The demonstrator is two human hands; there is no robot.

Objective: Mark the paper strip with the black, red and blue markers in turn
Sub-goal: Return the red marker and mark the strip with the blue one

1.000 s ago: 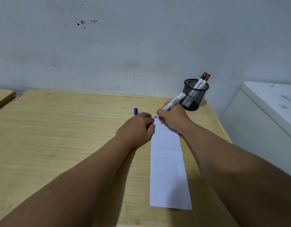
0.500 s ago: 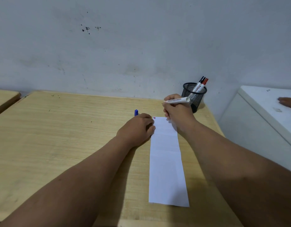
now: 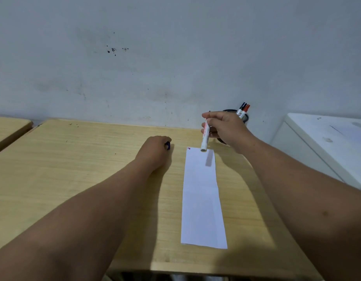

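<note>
Count: one paper strip (image 3: 203,197) lying flat lengthwise on the wooden table (image 3: 74,169); small red and dark marks at its far left corner (image 3: 189,148). Two capped markers, one black (image 3: 242,108), one red (image 3: 245,110), stand in the mesh pen cup (image 3: 245,118) behind my right hand. One white-barrelled marker (image 3: 205,136) is pinched in my right hand (image 3: 226,126), fingers closed on its upper end, hanging nearly vertical above the strip's far end, clear of the paper. My left hand (image 3: 155,151) rests curled on the table left of the strip, fingers closed on a blue cap (image 3: 167,146).
</note>
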